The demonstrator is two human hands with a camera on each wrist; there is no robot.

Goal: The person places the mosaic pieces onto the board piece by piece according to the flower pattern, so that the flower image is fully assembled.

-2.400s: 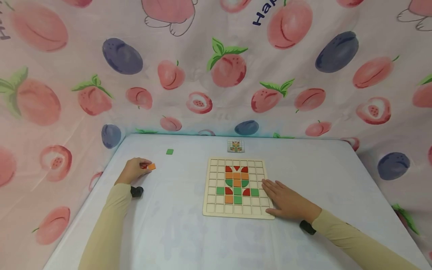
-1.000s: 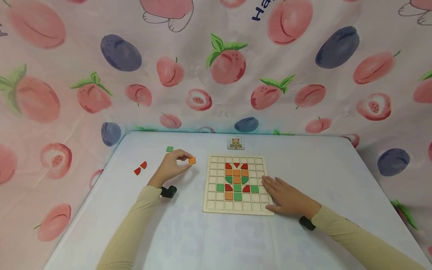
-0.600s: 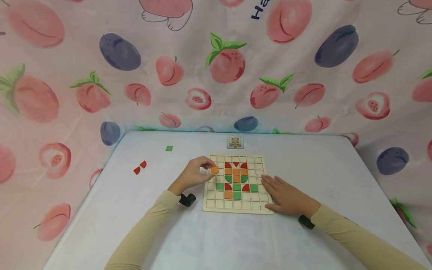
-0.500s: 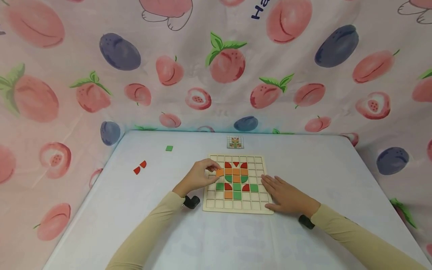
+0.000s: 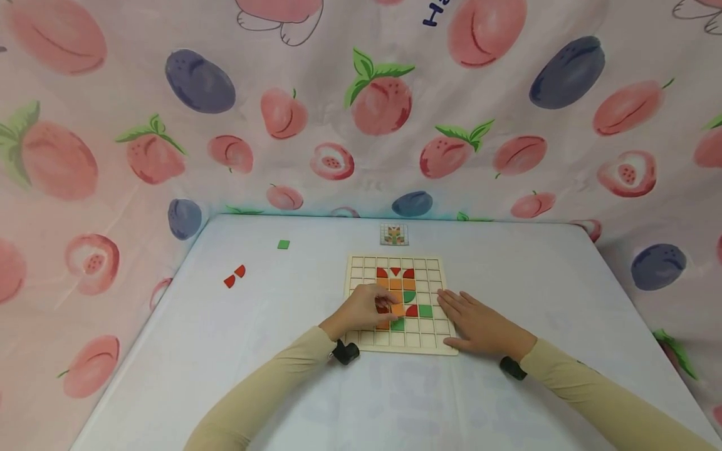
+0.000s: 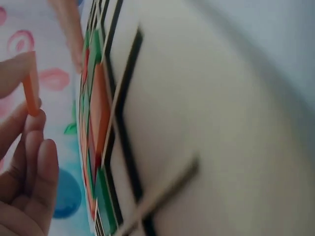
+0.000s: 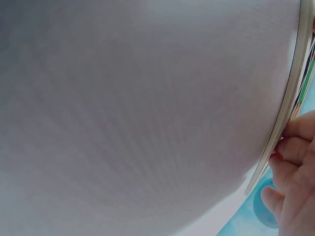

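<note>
My left hand (image 5: 361,309) is over the middle of the wooden grid board (image 5: 429,341), pinching an orange square tile (image 6: 31,88) between thumb and fingers. In the left wrist view that tile stands apart from the board's surface. Red, orange and green tiles fill several cells, including a red triangle (image 5: 395,271), a green quarter-round tile (image 5: 409,296) and a green square (image 5: 425,311). My hand hides some of the tiles on the left. My right hand (image 5: 482,326) rests with straight fingers on the board's right edge.
Two red quarter-round tiles (image 5: 229,281) and a green square tile (image 5: 284,244) lie on the white table to the left. Behind the board is a small pattern card (image 5: 393,234). A fruit-printed cloth (image 5: 338,100) hangs along the table's back and sides.
My left hand has carried the orange tile from the table's left side rightward over the board, then down towards its middle. Two red tiles under it earlier now show. My right hand stays put.
</note>
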